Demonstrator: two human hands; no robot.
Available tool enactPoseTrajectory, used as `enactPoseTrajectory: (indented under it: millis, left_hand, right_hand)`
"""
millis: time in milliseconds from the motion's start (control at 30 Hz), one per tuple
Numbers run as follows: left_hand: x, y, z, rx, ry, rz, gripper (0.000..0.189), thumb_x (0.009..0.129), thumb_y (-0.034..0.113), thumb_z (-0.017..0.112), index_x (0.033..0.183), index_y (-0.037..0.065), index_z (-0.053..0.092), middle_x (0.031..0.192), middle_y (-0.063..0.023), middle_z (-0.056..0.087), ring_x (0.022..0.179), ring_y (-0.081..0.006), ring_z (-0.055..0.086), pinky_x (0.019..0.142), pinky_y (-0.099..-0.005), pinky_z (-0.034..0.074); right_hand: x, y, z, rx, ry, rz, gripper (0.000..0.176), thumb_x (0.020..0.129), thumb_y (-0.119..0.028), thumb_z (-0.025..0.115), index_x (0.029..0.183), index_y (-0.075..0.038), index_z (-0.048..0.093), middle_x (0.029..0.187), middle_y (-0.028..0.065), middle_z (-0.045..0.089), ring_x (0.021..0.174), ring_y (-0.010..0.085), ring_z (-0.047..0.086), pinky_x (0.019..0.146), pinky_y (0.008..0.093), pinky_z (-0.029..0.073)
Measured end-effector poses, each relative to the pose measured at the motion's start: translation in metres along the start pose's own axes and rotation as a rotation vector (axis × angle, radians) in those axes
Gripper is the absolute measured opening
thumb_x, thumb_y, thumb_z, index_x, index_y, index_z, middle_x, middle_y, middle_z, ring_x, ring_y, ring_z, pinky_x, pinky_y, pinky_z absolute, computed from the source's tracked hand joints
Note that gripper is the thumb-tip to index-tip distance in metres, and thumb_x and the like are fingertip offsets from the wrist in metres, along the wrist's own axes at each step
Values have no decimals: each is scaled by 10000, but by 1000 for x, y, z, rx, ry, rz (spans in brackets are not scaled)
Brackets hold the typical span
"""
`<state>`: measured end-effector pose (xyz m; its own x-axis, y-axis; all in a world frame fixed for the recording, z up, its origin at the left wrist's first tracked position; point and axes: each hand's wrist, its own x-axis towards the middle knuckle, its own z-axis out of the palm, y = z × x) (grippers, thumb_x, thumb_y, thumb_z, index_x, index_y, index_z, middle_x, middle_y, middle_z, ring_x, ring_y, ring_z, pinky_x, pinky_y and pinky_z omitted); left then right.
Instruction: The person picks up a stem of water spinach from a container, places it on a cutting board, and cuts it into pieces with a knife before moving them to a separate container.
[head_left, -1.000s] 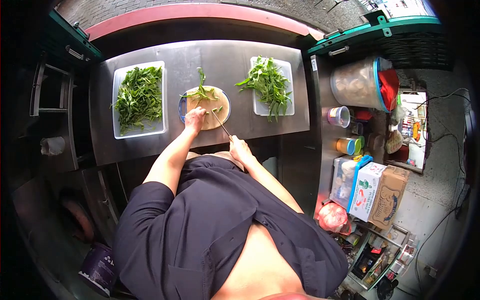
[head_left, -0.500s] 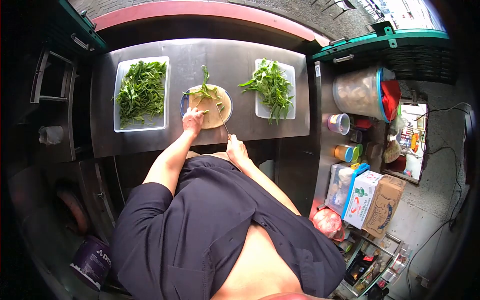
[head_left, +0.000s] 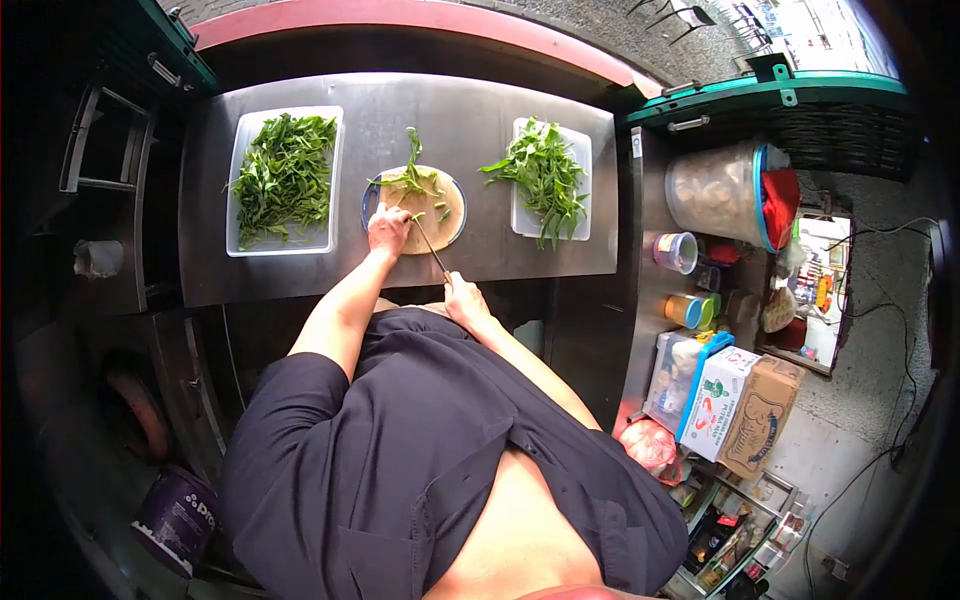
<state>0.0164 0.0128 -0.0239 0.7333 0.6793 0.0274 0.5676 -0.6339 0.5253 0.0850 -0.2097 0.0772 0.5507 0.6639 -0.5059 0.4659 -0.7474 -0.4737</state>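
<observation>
A round cutting board (head_left: 455, 200) with a blue rim lies on the steel table. On its left part rests my left hand (head_left: 388, 230), fingers curled down over a green stem (head_left: 417, 216). My right hand (head_left: 465, 302), just off the table's near edge, is closed round the handle of a knife (head_left: 429, 244). The blade slants up and left over the board, its tip close to my left fingers. Leafy greens (head_left: 410, 182) lie across the upper board, one sprig reaching past the rim. Short cut pieces (head_left: 443, 214) are right of the blade.
Left of the board stands a white tray (head_left: 238, 222) heaped with leafy greens; a smaller tray (head_left: 578, 150) with more greens is on the right. Along the right side are a large tub (head_left: 712, 190), small containers (head_left: 677, 252) and cardboard boxes (head_left: 762, 415).
The knife has shifted left, its blade now nearer my left fingers. My right hand has moved slightly left with it. A cut piece now lies to the right of the blade.
</observation>
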Motion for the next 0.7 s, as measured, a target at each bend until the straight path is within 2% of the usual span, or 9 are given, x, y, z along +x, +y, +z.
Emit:
enactPoseTrajectory:
  millis: [267, 333, 700]
  left_hand:
    - [-1, -5, 2, 3, 6, 21, 126, 857, 264, 755, 946, 191, 805, 977, 14, 716, 1033, -231, 614, 903, -347, 549]
    - [0, -4, 1, -11, 2, 31, 113, 854, 234, 758, 941, 183, 809, 977, -10, 711, 1043, -252, 639, 874, -382, 568]
    - [5, -1, 3, 35, -23, 58, 93, 846, 221, 763, 912, 165, 795, 959, -27, 698, 1022, -264, 640, 866, -389, 568]
  right_hand:
    - [4, -2, 5, -28, -21, 36, 282, 1045, -278, 524, 1151, -21, 569, 954, 317, 707, 949, 503, 698, 834, 584, 553]
    - [3, -4, 4, -31, -27, 46, 284, 1060, -269, 504, 1175, -23, 590, 983, 327, 702, 973, 511, 686, 838, 579, 543]
    - [12, -9, -3, -57, -100, 94, 283, 1061, -268, 477, 1134, -9, 565, 1015, 335, 700, 1010, 509, 687, 882, 586, 540]
